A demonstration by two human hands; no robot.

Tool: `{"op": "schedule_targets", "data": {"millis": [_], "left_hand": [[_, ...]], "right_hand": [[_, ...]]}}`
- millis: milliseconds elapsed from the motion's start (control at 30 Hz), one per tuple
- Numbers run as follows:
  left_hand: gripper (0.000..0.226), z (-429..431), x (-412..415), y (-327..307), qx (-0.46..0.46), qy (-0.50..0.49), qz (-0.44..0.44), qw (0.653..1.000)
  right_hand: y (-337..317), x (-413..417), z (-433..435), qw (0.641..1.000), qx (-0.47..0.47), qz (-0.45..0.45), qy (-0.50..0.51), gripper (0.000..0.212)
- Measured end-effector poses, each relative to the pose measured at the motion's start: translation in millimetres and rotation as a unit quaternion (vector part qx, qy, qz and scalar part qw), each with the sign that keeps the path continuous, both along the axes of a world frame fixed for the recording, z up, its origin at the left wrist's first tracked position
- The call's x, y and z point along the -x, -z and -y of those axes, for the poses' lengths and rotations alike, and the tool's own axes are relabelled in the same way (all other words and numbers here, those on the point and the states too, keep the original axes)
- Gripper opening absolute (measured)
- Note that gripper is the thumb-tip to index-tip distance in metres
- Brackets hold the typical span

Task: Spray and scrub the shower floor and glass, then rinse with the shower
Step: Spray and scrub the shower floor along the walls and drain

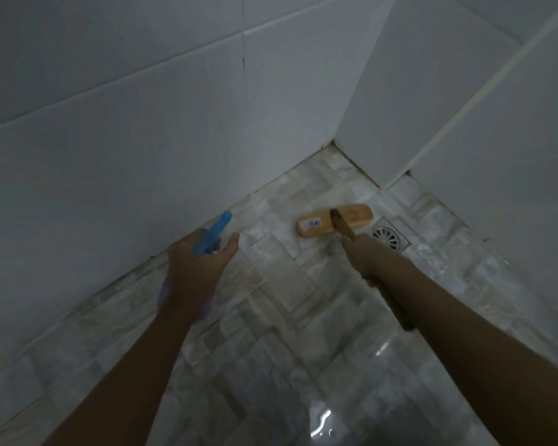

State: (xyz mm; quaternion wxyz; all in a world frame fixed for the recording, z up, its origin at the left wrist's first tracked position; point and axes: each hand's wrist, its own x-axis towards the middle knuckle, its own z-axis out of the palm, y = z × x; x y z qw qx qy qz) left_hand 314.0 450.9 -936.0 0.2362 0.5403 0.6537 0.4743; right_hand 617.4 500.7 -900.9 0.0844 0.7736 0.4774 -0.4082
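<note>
Our left hand [200, 268] reaching forward, gripping a blue plastic sprayer [215, 235], our right hand [368, 257] clasping the wooden brush [322, 224] handle, oblong head on glossy tiled floor [271, 317], near metal drain [388, 238]

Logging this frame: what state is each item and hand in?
Spray bottle: gripped by left hand, nozzle pointing forward.
Brush: head on floor beside drain, handle gripped by right hand.
Drain: grate in place, uncovered.
Floor: glossy, looks wet near camera.
</note>
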Motion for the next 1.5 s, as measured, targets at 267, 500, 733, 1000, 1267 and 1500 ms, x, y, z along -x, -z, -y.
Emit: {"op": "schedule_targets", "data": {"millis": [267,500,733,1000,1267,1500], "left_hand": [[0.046,-3.4,-1.6,2.0,0.014,-0.004,-0.014,1.000],[0.039,2.0,6.4,-5.3,0.002,-0.033,0.015,0.999],[0.039,2.0,14.6,-4.0,-0.033,-0.038,-0.027,0.998],[0.035,0.4,-1.5,-7.3,0.011,-0.033,-0.028,0.999],[0.039,28.1,-58.9,-10.6,0.023,0.060,-0.133,0.989],[0.027,56.2,-190.0,-33.4,0.005,0.203,-0.036,0.979]], "right_hand": [[0.3,33.6,-118.4,0.998,-0.050,0.003,-0.043,0.047],[0.4,19.2,3.1,0.997,-0.007,-0.002,-0.075,0.048],[0.7,17.6,-36.3,0.999,-0.036,-0.006,0.007,0.048],[3.1,11.7,48.8,0.997,-0.013,-0.070,0.035,0.050],[-12.6,-57.6,170.7,0.979,-0.110,-0.074,0.158,0.055],[8.2,-119.5,246.6,0.966,-0.080,0.026,0.244,0.053]]}}
